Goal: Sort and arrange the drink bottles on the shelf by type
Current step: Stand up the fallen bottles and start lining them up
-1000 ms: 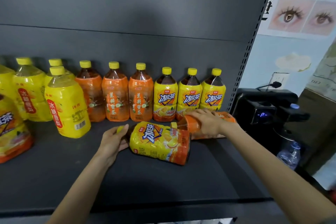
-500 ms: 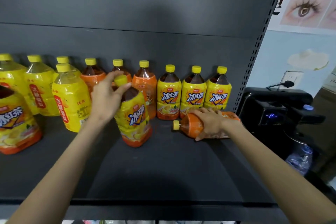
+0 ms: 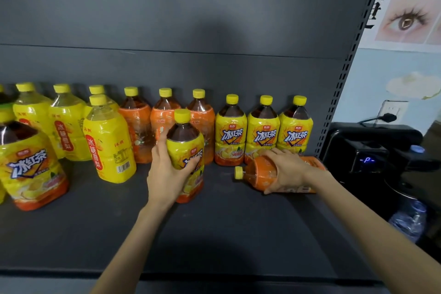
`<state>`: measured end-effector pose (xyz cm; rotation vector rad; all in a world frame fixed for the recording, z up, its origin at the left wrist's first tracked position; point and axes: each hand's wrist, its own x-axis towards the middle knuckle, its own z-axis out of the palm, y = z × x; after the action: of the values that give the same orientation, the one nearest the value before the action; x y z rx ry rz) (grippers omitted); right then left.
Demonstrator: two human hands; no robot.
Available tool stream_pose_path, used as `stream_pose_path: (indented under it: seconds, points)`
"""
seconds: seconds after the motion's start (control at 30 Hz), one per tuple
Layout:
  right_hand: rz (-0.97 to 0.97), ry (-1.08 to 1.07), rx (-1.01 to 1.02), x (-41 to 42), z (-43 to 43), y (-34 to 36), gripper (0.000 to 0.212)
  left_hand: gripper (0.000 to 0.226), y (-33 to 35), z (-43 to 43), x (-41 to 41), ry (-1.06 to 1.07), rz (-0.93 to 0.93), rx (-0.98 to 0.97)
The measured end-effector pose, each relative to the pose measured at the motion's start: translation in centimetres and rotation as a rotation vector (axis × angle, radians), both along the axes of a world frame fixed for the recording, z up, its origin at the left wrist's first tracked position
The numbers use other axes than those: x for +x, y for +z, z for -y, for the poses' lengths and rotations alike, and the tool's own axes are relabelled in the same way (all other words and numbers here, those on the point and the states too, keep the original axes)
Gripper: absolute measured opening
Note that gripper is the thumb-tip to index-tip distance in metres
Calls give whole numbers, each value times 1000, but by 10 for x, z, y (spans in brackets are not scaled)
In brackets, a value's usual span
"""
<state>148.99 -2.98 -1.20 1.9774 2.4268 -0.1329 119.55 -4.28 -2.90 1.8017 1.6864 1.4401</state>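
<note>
On the dark shelf point(image 3: 214, 234), my left hand point(image 3: 167, 172) curled around the iced tea bottle point(image 3: 185, 143), dark tea inside, which had lain flat a second earlier and now stood upright before the orange-label row point(image 3: 136, 124), near its three matching bottles point(image 3: 263, 131). Rightward, my right hand point(image 3: 286, 169) still clasped the toppled orange bottle point(image 3: 260, 174) of amber tea, cap pointing left, awaiting sorting.

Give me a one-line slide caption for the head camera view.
Left hand holds an upright iced-tea bottle; right hand grips an orange bottle lying on the shelf.
</note>
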Motion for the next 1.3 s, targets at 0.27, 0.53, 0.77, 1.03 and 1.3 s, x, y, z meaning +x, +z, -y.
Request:
stream_pose_path:
  seconds: [0.27,0.53,0.77,1.03,1.3]
  points:
    - [-382,15,125,-20,8,15,102,95,-3,-1,2,34,-11,1]
    - [-798,-64,296,-32,14,15,93,94,-4,1,1,29,-9,18]
    - [-1322,-219,387,-21,18,3,86,92,-8,-1,3,45,12,36]
    - [-1398,-206,388,-17,25,-12,81,92,-14,-2,6,19,76,76]
    - [-1272,-189,351,-10,36,-47,98,97,-21,3,-1,-126,137,53]
